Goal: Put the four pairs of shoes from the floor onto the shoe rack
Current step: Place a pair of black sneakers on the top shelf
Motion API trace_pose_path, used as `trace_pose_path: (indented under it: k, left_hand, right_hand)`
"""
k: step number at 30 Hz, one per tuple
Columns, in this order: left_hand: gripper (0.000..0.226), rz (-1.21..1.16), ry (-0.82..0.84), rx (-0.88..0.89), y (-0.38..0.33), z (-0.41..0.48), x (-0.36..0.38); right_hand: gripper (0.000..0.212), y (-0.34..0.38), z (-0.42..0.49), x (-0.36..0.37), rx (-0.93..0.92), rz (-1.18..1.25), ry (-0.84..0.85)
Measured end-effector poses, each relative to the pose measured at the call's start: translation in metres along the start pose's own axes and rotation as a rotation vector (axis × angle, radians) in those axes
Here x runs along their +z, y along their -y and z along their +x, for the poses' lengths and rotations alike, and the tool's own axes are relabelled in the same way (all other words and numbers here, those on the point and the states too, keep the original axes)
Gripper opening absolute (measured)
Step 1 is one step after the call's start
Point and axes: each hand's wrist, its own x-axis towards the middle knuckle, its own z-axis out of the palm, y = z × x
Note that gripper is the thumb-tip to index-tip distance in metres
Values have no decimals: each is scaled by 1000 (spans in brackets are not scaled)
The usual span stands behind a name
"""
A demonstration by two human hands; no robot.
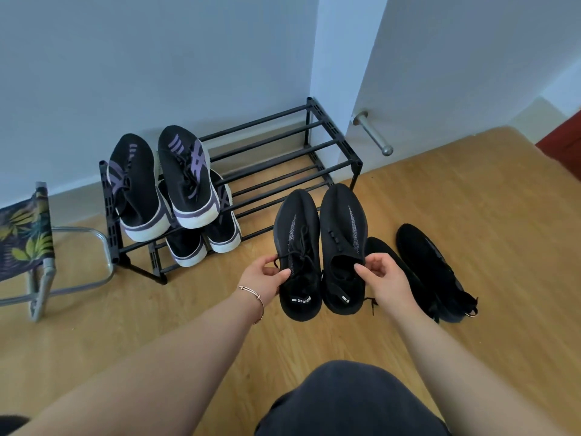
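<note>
Before the shoe rack (283, 146) | left hand (267, 278) and right hand (382, 278) each pinching one black shoe (297, 243), (344, 234) | toes pointing toward the rack, heels toward the person.

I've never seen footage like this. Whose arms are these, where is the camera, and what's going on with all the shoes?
There is no machine here: a person wears a wide-angle camera on the head, looking forward and down, so the two bare arms reach out from the bottom of the picture. The left hand, with a thin bracelet at the wrist, and the right hand each hold one shoe of a black pair, in front of a black metal shoe rack against the wall. Two black-and-purple pairs already sit at the rack's left end, one on the top shelf and one on the lower shelf. Another black pair lies on the wooden floor to the right. A folding stool stands at the left.
</note>
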Motion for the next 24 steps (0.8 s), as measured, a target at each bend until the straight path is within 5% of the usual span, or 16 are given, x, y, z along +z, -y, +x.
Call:
trace_pose_path:
  k: [24]
  left_hand:
    - [53,-145,-45,120,-75,-5,-9]
  right_hand:
    - [18,78,36,-8,-116,60,41]
